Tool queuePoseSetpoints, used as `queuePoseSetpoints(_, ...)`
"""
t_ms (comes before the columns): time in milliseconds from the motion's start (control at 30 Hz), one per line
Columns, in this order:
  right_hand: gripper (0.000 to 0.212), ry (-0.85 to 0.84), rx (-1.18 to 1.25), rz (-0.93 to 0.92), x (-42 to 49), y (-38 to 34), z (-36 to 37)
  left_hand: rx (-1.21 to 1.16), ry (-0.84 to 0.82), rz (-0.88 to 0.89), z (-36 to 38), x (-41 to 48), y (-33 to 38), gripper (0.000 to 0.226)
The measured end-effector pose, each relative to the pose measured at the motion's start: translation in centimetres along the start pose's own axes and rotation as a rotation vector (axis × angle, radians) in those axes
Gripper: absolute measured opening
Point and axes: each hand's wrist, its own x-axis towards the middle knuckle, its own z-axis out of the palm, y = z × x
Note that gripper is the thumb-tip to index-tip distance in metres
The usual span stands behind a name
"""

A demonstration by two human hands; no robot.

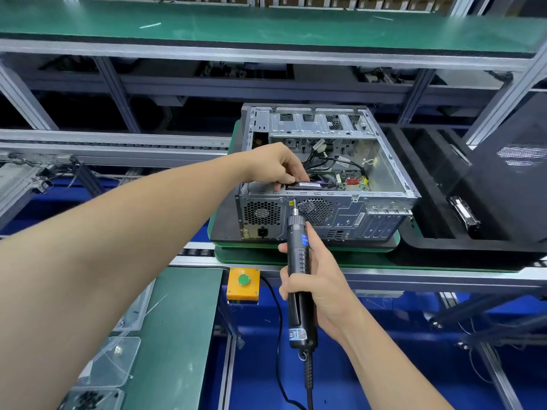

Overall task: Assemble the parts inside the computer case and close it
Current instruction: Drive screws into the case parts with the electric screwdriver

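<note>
An open grey computer case (pixel 381 199) lies on its side on a green pallet, its rear panel facing me and its inside showing a circuit board and loose cables. My left hand (pixel 275 165) reaches over the rear edge and grips a black fan (pixel 313 184) just inside the case. My right hand (pixel 318 279) holds a black electric screwdriver (pixel 299 261) upright, its bit touching the rear panel next to the round fan grille (pixel 315 211).
A black side panel (pixel 509 173) stands to the right in a black foam tray (pixel 429 241). A yellow box with a green button (pixel 243 283) sits on the rail in front. Clear bins with screws (pixel 88 399) lie at lower left. A green shelf runs overhead.
</note>
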Motion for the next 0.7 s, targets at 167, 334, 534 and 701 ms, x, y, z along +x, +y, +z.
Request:
queuePoseSetpoints(167,0.117,0.0,0.002,0.004,-0.1,0.0,0.0,0.026,-0.012,0.003,0.4,0.3,0.3,0.033)
queuePoseSetpoints(334,0.12,0.0,0.015,-0.001,-0.1,0.0,0.0,0.034,-0.038,0.03,0.4,0.1,0.6,0.033)
queuePoseSetpoints(534,0.124,-0.013,0.01,-0.001,-0.1,0.0,-0.1,0.081,-0.05,0.054,0.1,0.1,0.9,0.021)
queuePoseSetpoints(701,0.121,-0.028,0.008,-0.013,-0.1,0.0,-0.1,0.163,-0.059,0.02,-0.1,0.2,1.0,0.025)
